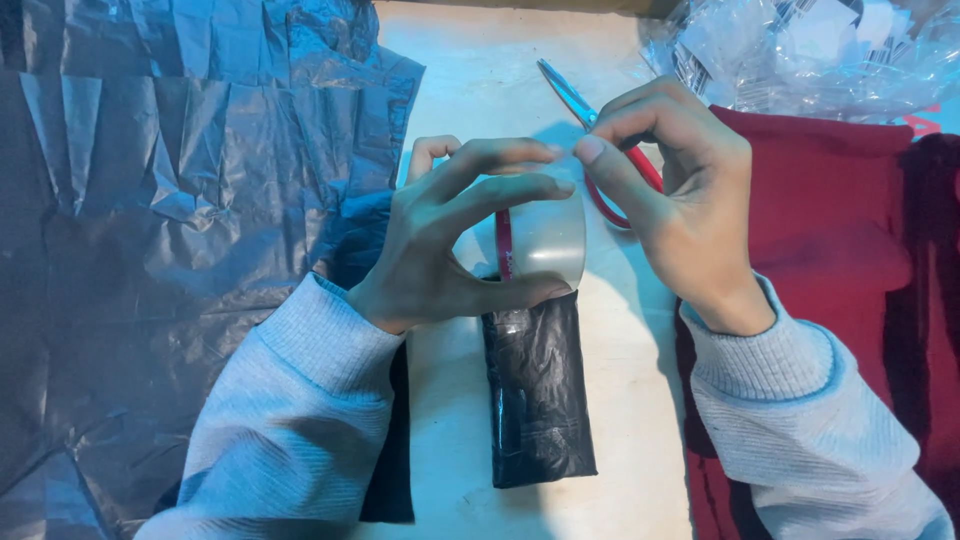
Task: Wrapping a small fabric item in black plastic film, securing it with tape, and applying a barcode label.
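Head view: roll of clear tape [545, 240] sits mid-frame, held upright on edge just above the top end of a black wrapped package [538, 395]; the roll's red core edge faces left. Left hand [440, 255] grips the roll, thumb underneath at 6 o'clock, index and middle fingers [500, 172] curled over the top at 12. Right hand [670, 190] is at 2 o'clock of the roll, thumb and forefinger pinched together at the roll's top edge; whether they have the loose tape end, cannot tell, too clear to see. Black package lies lengthwise on the pale tabletop [470, 90], running from the roll down toward 6 o'clock, a strip of tape glinting at its top end. Red-handled scissors [590, 130] lie on the tabletop at 1 o'clock, partly hidden behind the right hand. Crumpled dark plastic sheet [170, 220] covers everything from 8 to 11 o'clock. Red fabric [830, 230] lies at 3 o'clock under the right forearm. Heap of clear plastic bags [810, 50] at 1–2 o'clock, far corner. Both forearms in light grey knit sleeves [290, 410].
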